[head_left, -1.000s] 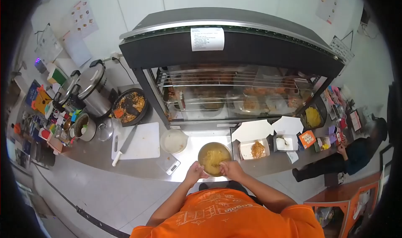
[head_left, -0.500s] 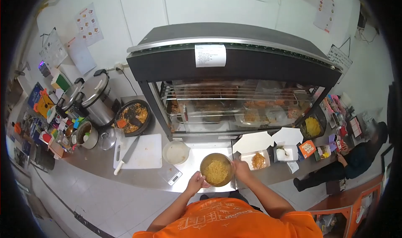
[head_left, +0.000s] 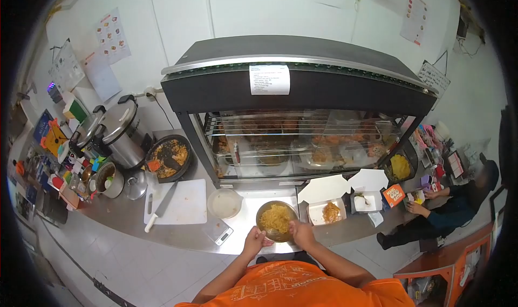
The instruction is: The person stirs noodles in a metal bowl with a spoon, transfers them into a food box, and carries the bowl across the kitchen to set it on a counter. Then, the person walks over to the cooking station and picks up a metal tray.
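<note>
- Head view: metal bowl (head_left: 278, 237), noodles (head_left: 274, 218) inside, 6 o'clock from centre.
- Left hand (head_left: 256, 240) pinching bowl's rim, 8 o'clock.
- Right hand (head_left: 301, 234) at bowl's 4 o'clock edge; grip hidden, can't tell.
- White tub (head_left: 225, 203), bowl's 10 o'clock; open box (head_left: 324, 189), 2 o'clock.

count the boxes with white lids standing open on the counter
2. The first box sits just right of the metal bowl; the second box sits further right, next to an orange box. Others may be hidden.
</note>
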The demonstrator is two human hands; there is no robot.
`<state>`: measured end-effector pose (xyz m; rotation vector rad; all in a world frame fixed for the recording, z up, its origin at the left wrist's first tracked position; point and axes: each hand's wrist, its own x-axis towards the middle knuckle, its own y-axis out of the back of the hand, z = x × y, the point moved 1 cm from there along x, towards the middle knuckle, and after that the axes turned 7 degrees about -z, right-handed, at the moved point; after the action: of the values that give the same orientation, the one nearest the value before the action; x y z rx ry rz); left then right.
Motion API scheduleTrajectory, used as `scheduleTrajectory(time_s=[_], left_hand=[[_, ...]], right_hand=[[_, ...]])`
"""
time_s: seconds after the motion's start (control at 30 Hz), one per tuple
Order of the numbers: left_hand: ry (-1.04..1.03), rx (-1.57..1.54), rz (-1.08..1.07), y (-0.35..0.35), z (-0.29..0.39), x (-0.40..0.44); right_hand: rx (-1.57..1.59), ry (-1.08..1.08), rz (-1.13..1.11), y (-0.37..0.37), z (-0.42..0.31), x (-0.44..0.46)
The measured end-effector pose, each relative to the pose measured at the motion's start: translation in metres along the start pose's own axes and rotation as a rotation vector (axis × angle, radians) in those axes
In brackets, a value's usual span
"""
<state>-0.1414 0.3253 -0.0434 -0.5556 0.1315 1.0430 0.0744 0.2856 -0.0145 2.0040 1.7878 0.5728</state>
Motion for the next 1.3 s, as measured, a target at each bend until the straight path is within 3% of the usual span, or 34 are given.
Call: scheduleTrajectory(time_s=[0.03,0.07,0.1,0.17,0.23,0.27,0.3,0.33,0.37,0.4,0.43,0.53,0.6,0.73,0.83,0.97,1.03,1.07,1.13,1.17,1.23,1.27,1.3], left_hand=[[-0.008,0.037,0.009,-0.001,0.002,0.001],[-0.006,0.036,0.01,0.0,0.003,0.002],[-0.007,0.01,-0.003,0.001,0.004,0.002],[0.006,-0.018,-0.011,0.002,0.005,0.0],[0.044,0.094,-0.033,0.001,0.006,-0.005],[-0.025,0.32,-0.007,0.016,-0.02,0.005],[-0.039,0.276,0.053,0.008,-0.011,0.001],[-0.458,0.776,0.007,0.029,-0.044,0.016],[-0.592,1.022,0.047,0.037,-0.051,0.023],[-0.443,0.82,-0.007,0.039,-0.055,0.02],[-0.026,0.329,0.073,0.013,-0.012,0.0],[0.025,0.124,0.025,0.001,-0.002,-0.005],[0.003,0.095,0.032,-0.003,0.004,-0.008],[0.015,0.076,0.039,-0.013,0.012,-0.009],[0.004,0.038,0.022,-0.018,0.005,-0.008],[0.028,0.064,0.031,-0.021,0.012,-0.009],[0.042,0.046,0.054,-0.021,0.014,-0.011],[0.062,0.043,0.044,-0.021,0.016,-0.012],[0.081,0.042,0.033,-0.017,0.009,-0.01],[0.061,0.044,0.032,-0.015,0.004,-0.006],[0.036,0.048,0.031,-0.017,0.011,-0.007],[0.049,0.063,0.021,-0.019,0.013,-0.009],[0.065,0.077,0.012,-0.021,0.015,-0.011]], right_hand=[[-0.155,0.079,-0.138,0.0,-0.014,-0.002],[0.051,-0.072,-0.24,0.0,-0.026,-0.004],[0.053,-0.076,-0.243,0.003,-0.023,0.001],[0.225,-0.132,-0.201,0.01,-0.009,0.007],[-0.092,-0.047,-0.05,0.023,-0.023,0.019],[-0.216,0.021,0.025,0.022,-0.026,0.018],[-0.186,0.042,-0.012,0.009,-0.013,0.013],[-0.299,0.033,-0.091,0.007,-0.023,0.008],[-0.039,-0.005,-0.287,0.012,-0.027,0.008],[0.076,-0.035,-0.307,0.016,-0.027,0.009],[0.032,-0.108,-0.226,0.011,-0.009,0.015],[-0.042,-0.113,-0.07,0.033,-0.024,0.022],[-0.36,-0.068,-0.037,0.039,-0.03,0.021],[-0.336,-0.275,-0.186,0.027,-0.031,0.002],[0.905,-0.742,0.051,0.008,-0.019,-0.003],[0.921,-0.607,0.246,0.011,-0.014,0.001],[0.121,-0.29,0.187,0.023,-0.021,0.0],[0.121,-0.292,0.19,0.021,-0.023,-0.004],[-0.494,-0.048,-0.205,0.011,-0.034,-0.013],[-0.492,-0.048,-0.202,0.011,-0.037,-0.013],[0.062,-0.345,-0.537,0.013,-0.045,-0.009],[-0.339,-0.054,-0.554,0.011,-0.027,-0.006],[-0.339,-0.053,-0.555,0.008,-0.025,-0.002]])
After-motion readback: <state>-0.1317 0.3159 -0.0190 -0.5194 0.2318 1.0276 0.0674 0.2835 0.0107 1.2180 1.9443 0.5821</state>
